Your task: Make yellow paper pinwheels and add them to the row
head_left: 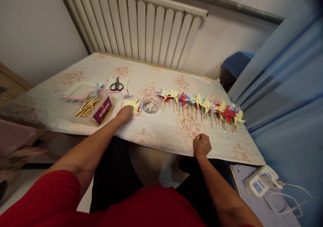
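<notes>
My left hand (125, 114) is on the near left edge of a small stack of cut paper, with its fingers curled at the top yellow paper (131, 103). Its fingertips are partly hidden. Just right of the stack stands a round clear tub (150, 105) with small shiny pieces inside. My right hand (202, 145) rests as a closed fist near the table's front edge, and nothing shows in it. Beyond it lies a long row of paper pinwheels (207, 104) on sticks, in yellow, red, purple and blue.
A clear box of wooden sticks (88, 107) with a purple label stands left of my left hand. Farther back are black-handled scissors (116, 85) on paper and a small white box (127, 93). A white power strip (261, 181) lies at lower right, beside a blue curtain (285, 96).
</notes>
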Tool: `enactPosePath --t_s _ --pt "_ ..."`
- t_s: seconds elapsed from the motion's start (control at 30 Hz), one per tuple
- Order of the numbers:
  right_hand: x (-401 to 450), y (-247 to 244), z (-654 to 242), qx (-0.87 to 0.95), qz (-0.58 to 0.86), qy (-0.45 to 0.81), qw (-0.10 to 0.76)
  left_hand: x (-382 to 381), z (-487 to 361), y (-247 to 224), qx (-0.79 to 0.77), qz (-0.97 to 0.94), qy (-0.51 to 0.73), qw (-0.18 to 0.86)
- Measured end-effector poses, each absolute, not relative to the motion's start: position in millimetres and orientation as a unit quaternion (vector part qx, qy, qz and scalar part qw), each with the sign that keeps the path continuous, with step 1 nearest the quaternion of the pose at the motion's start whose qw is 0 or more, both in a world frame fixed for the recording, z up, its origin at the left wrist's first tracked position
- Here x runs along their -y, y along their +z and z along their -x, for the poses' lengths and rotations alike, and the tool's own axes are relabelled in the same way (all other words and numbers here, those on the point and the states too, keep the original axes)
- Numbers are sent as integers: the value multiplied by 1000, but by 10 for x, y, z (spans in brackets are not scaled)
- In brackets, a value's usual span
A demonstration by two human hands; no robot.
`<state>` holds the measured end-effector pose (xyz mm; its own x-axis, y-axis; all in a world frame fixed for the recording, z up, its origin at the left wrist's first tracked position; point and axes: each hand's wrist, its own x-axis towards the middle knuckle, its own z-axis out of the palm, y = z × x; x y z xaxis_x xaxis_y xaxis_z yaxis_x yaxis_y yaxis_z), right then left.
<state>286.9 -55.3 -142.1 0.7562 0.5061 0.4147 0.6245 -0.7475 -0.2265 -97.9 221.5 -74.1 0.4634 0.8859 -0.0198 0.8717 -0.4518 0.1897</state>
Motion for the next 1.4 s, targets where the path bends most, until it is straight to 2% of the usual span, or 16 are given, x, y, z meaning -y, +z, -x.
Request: enactPosePath --t_s 0.57,1.4 --pt "566 -1355 -2834 310 921 -162 173 -2418 1065 -699 -528 -840 -4 128" --pt "572 -1345 -2830 309 921 -160 176 -2436 1086 -742 -547 -827 28 130"
